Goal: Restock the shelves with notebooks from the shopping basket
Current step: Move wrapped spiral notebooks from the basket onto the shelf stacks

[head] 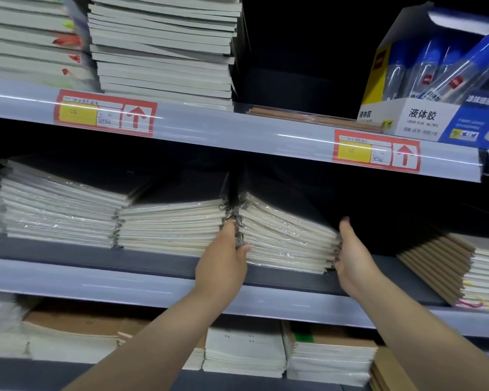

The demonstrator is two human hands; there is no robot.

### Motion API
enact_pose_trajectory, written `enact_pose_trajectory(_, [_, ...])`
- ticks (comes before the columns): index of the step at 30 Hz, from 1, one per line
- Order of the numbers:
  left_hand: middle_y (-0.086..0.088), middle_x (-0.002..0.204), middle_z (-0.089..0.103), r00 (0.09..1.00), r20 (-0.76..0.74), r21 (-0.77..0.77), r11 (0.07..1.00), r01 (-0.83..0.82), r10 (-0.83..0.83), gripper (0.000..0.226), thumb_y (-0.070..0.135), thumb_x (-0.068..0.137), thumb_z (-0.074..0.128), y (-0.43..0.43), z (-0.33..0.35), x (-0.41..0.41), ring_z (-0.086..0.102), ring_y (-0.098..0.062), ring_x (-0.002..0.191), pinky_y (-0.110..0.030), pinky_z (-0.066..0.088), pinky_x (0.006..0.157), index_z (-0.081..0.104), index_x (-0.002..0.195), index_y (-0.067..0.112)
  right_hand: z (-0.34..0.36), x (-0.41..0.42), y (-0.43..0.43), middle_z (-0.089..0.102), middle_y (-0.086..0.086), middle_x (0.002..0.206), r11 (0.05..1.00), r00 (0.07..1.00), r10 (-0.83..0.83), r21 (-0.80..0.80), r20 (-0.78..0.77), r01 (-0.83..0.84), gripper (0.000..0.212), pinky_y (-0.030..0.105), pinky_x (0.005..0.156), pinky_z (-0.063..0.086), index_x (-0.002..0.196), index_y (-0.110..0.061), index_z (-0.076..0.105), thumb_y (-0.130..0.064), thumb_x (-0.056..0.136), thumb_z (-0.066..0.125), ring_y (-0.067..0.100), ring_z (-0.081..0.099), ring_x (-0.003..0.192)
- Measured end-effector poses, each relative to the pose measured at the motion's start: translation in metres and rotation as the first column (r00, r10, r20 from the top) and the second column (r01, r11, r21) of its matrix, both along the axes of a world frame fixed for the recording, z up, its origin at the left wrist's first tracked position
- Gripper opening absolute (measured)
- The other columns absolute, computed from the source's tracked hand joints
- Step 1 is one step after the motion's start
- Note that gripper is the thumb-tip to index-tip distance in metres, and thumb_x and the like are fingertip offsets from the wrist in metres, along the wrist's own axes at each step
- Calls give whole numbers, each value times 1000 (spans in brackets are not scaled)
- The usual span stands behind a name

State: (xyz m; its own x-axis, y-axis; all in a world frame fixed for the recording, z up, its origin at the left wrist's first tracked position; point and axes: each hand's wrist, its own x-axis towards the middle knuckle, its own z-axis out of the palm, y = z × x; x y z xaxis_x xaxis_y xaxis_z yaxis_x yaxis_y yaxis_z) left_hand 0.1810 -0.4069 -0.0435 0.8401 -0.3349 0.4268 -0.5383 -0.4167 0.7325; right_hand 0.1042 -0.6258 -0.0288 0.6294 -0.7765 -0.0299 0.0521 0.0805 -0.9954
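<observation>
A grey metal shelving unit with pale plastic price rails (124, 280) fills the view, every level loaded with flat piles of notebooks. On the middle shelf sits the stack of shrink-wrapped, dark-covered notebooks (285, 238), its cream page edges facing the person and its long side running left to right along the shelf. It sits slightly askew, the right end swung forward. Its left corner touches a matching wrapped stack (172, 227), and a pile of brown kraft-covered notebooks (441, 266) lies well apart on the right. The shopping basket is out of view.

The stack lies between the two hands, straight ahead of both. The left hand (223, 266) grips the left end, thumb pressed on the front edges and fingers pushed into the seam between the two stacks. The right hand (353, 263) holds the right end, thumb raised, fingertips curled onto the edge.

The job appears to be seating this stack. Judging by the skew, the right hand would push further in to square it.
</observation>
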Motion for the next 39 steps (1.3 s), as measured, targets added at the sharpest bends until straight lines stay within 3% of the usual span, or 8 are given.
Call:
enact_pose_trajectory(4, [16, 85, 58, 1000, 23, 7, 1000, -5, 5, 31, 49, 91, 57, 1, 1, 2, 55, -9, 78, -31, 43, 63, 42, 111, 31, 5, -5, 4, 61, 9, 108, 993, 994, 72, 89, 82, -79, 72, 40, 89, 49, 127, -9, 57, -68, 92, 34, 26, 59, 94])
enact_pose_trajectory(8, [9, 80, 62, 1000, 27, -121, 993, 0, 3, 13, 36, 98, 50, -3, 1, 1, 58, -15, 76, -36, 50, 67, 50, 107, 26, 7, -8, 5, 63, 9, 97, 990, 991, 79, 108, 109, -91, 73, 37, 79, 51, 124, -6, 59, -67, 94, 30, 24, 60, 83])
enact_pose_trajectory(12, [6, 84, 62, 1000, -19, -219, 975, -27, 24, 16, 25, 100, 48, -9, 2, -1, 59, -20, 79, -33, 47, 65, 54, 114, 30, 5, -8, 6, 64, 13, 112, 993, 993, 71, 91, 93, -80, 72, 44, 97, 49, 122, -9, 61, -68, 92, 34, 30, 61, 101])
enact_pose_trajectory(18, [6, 82, 62, 999, -25, -246, 969, 36, -44, 16, 20, 100, 49, -4, 4, -4, 58, -20, 77, -28, 39, 61, 56, 113, 26, 7, -9, 10, 68, 11, 117, 993, 997, 29, 108, 69, -37, 60, 35, 83, 52, 104, -15, 65, -67, 92, 38, 27, 65, 107])
enact_pose_trajectory(23, [21, 96, 65, 993, -20, -244, 963, 112, -120, 34, 20, 97, 54, 8, 2, -11, 57, 8, 80, -1, 39, 62, 53, 128, 34, 10, -7, 11, 68, 9, 102, 987, 997, -9, 160, 76, -4, 62, 40, 89, 52, 106, -12, 65, -66, 93, 38, 28, 65, 96])
enact_pose_trajectory(26, [39, 85, 62, 974, -120, -340, 930, 143, -193, 41, 10, 96, 50, 21, -1, -17, 55, 22, 79, 3, 38, 63, 55, 100, 50, 16, -7, 10, 64, 8, 90, 982, 996, -17, 189, 84, 1, 58, 39, 75, 53, 96, -11, 62, -63, 95, 36, 27, 63, 80])
enact_pose_trajectory(32, [8, 76, 61, 988, -110, 30, 993, 115, -111, 21, 6, 92, 44, 39, 16, -2, 59, -18, 79, -25, 43, 66, 61, 82, 14, 23, -23, -3, 60, 15, 125, 967, 991, 136, 217, -8, -131, 78, 32, 75, 46, 135, 1, 43, -64, 96, 24, 28, 60, 106])
enact_pose_trajectory(39, [-4, 67, 53, 993, -92, 277, 956, 93, -70, 23, 12, 90, 46, 34, 14, 2, 46, -20, 64, -28, 32, 56, 47, 67, 12, 17, -20, -4, 72, 7, 100, 970, 981, 193, 156, -24, -187, 72, 32, 72, 50, 116, -7, 59, -66, 95, 25, 20, 69, 90])
